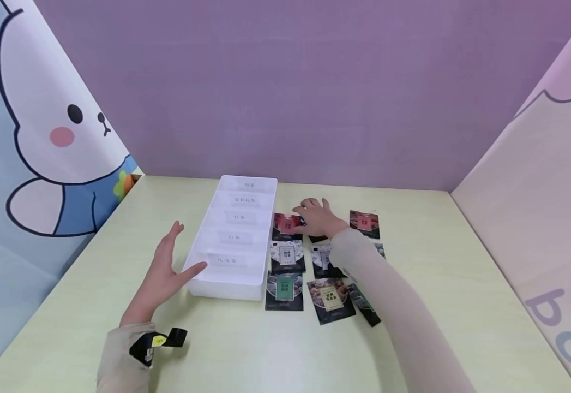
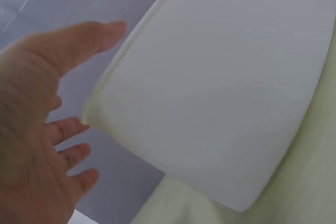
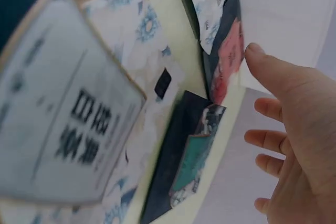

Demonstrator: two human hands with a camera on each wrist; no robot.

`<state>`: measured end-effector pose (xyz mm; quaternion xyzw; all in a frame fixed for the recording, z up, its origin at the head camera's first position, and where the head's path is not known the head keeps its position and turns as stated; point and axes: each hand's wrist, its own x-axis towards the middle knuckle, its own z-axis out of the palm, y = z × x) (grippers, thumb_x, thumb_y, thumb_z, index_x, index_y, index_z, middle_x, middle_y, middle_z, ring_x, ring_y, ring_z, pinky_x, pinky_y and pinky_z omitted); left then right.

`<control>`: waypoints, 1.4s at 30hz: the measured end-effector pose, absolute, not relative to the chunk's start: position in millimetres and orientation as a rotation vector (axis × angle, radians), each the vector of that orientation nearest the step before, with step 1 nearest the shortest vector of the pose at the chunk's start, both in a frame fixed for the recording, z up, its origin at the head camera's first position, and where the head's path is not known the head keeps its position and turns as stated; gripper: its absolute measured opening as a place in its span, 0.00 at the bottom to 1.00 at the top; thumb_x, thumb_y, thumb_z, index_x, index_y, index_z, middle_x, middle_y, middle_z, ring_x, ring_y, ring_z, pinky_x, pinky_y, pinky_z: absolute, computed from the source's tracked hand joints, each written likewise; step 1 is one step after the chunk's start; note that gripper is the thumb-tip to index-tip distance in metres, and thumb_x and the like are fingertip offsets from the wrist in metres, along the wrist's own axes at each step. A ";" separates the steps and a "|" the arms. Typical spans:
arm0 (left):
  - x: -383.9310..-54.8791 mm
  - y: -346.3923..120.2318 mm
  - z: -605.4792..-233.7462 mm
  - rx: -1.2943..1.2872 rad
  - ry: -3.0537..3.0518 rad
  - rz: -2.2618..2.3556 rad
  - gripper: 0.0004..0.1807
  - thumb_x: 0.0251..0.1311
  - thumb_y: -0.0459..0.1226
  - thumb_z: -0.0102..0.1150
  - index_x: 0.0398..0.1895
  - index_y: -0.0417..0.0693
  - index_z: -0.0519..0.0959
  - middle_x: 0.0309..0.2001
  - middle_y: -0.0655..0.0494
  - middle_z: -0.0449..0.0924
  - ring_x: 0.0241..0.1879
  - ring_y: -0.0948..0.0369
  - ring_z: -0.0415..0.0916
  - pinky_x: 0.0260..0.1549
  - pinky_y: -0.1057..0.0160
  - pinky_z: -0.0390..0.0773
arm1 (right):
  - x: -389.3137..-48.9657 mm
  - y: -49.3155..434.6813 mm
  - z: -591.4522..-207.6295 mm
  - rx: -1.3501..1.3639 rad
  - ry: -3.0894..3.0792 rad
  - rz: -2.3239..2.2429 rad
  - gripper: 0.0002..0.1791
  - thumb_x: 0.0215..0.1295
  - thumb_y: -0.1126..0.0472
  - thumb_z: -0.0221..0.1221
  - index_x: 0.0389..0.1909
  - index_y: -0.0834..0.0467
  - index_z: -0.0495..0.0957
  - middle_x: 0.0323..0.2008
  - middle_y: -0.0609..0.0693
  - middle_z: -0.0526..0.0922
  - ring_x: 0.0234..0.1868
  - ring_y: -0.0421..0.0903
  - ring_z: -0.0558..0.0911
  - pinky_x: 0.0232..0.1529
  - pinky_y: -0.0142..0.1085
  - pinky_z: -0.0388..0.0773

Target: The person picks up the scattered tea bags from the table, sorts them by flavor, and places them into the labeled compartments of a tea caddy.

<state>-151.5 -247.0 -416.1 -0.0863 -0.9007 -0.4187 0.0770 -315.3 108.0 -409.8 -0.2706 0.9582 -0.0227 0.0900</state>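
Note:
A long white box [image 1: 226,273] with several labelled compartments lies lengthwise on the table. To its left, my left hand [image 1: 162,275] is held with thumb and fingers spread; in the left wrist view, this hand [image 2: 47,114] is beside the box's pale side wall [image 2: 210,87] and grips nothing. My right hand [image 1: 320,218] reaches over the back row of tea packets, fingers extended near a red-labelled packet [image 1: 281,228]. Whether its fingertips touch that packet, I cannot tell. In the right wrist view, the thumb and fingers [image 3: 294,85] look apart from a white packet [image 3: 68,124] and a green-labelled packet [image 3: 191,156].
Several tea packets lie right of the box: white [image 1: 287,256], green [image 1: 284,291], cream-labelled [image 1: 331,300] and another red one [image 1: 365,224]. My right sleeve [image 1: 388,295] covers part of them. A purple panel [image 1: 305,98] stands behind the table.

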 end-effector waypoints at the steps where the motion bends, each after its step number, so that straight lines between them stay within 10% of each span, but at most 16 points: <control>1: -151.6 -247.9 -418.2 -0.268 -2.681 -1.297 0.60 0.59 0.41 0.71 0.81 0.49 0.34 0.77 0.38 0.45 0.74 0.38 0.42 0.65 0.31 0.52 | -318.2 106.4 -411.6 -0.797 2.834 -0.081 0.39 0.70 0.38 0.55 0.75 0.54 0.62 0.73 0.59 0.59 0.75 0.58 0.53 0.72 0.63 0.40; 12: -149.9 -262.7 -433.1 -0.523 -2.480 -1.715 0.61 0.52 0.24 0.71 0.81 0.55 0.40 0.76 0.37 0.50 0.74 0.48 0.51 0.61 0.78 0.62 | -335.6 101.1 -422.4 -0.713 2.760 -0.149 0.39 0.64 0.37 0.61 0.71 0.53 0.68 0.71 0.58 0.63 0.71 0.59 0.59 0.70 0.62 0.47; 19: -147.9 -267.3 -432.7 -0.588 -2.392 -1.864 0.59 0.51 0.19 0.67 0.81 0.54 0.43 0.75 0.34 0.51 0.70 0.71 0.56 0.60 0.77 0.65 | -337.7 96.8 -422.5 -0.684 2.771 -0.263 0.36 0.60 0.40 0.67 0.64 0.56 0.74 0.64 0.57 0.69 0.64 0.57 0.65 0.67 0.57 0.57; 33: -147.7 -265.0 -432.0 -0.479 -2.393 -1.955 0.52 0.57 0.22 0.65 0.80 0.51 0.47 0.75 0.36 0.53 0.68 0.68 0.60 0.57 0.77 0.67 | -347.4 106.0 -424.5 -0.588 2.757 -0.709 0.20 0.63 0.59 0.67 0.54 0.58 0.79 0.51 0.55 0.82 0.54 0.54 0.76 0.66 0.57 0.56; 42: -147.8 -266.2 -433.2 -0.477 -2.361 -2.020 0.52 0.58 0.21 0.64 0.80 0.50 0.47 0.76 0.37 0.52 0.67 0.71 0.60 0.58 0.76 0.67 | -354.9 106.3 -423.2 -0.520 2.726 -1.058 0.09 0.65 0.71 0.61 0.44 0.64 0.85 0.43 0.58 0.85 0.44 0.52 0.82 0.48 0.44 0.80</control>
